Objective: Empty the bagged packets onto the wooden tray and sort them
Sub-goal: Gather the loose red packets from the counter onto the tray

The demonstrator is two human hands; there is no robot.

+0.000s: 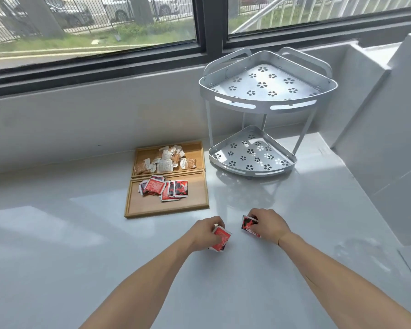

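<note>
Ahead and to the left of the left hand, two wooden trays holding packets occupy the white counter. Ahead of the right hand stands a two-tier metal corner rack. Between the trays and the rack runs a bare strip. A white wall closes the far right.

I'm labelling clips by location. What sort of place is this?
Probably an indoor counter beside a street-facing window, perhaps a kitchen or utility corner: a glossy white countertop, a two-tier metal corner rack, and parked cars beyond a fence outside.
</note>
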